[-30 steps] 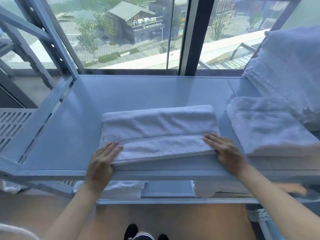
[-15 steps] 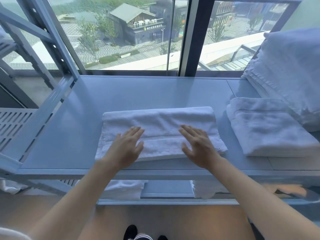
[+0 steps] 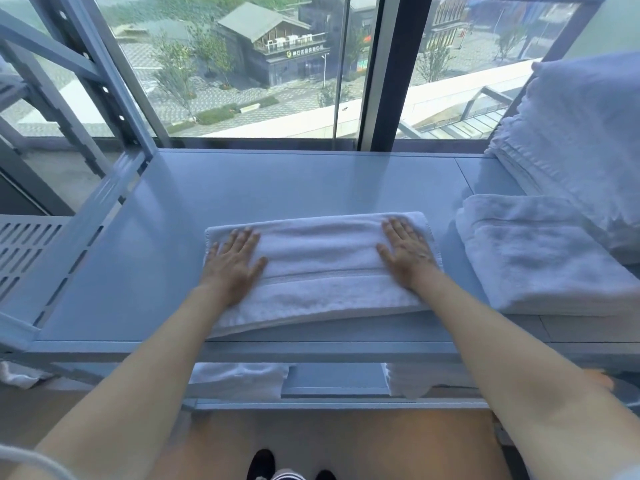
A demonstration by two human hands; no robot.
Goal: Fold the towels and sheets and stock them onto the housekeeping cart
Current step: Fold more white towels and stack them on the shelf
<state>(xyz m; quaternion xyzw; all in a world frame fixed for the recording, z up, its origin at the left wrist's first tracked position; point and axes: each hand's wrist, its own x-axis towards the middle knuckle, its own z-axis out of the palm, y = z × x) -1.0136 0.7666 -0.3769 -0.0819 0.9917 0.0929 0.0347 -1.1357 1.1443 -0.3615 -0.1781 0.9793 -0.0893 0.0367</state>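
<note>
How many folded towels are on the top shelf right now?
2, plus a tall stack at far right, uncountable. One towel lies in the middle under both hands; another lies to its right.

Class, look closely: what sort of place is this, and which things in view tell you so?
Probably a hotel linen or housekeeping area, several floors up: folded white towels stacked on a metal shelf beside a window overlooking rooftops.

Bare forearms, white sleeve edge (image 3: 20, 459), black shoes (image 3: 261, 464).
</note>
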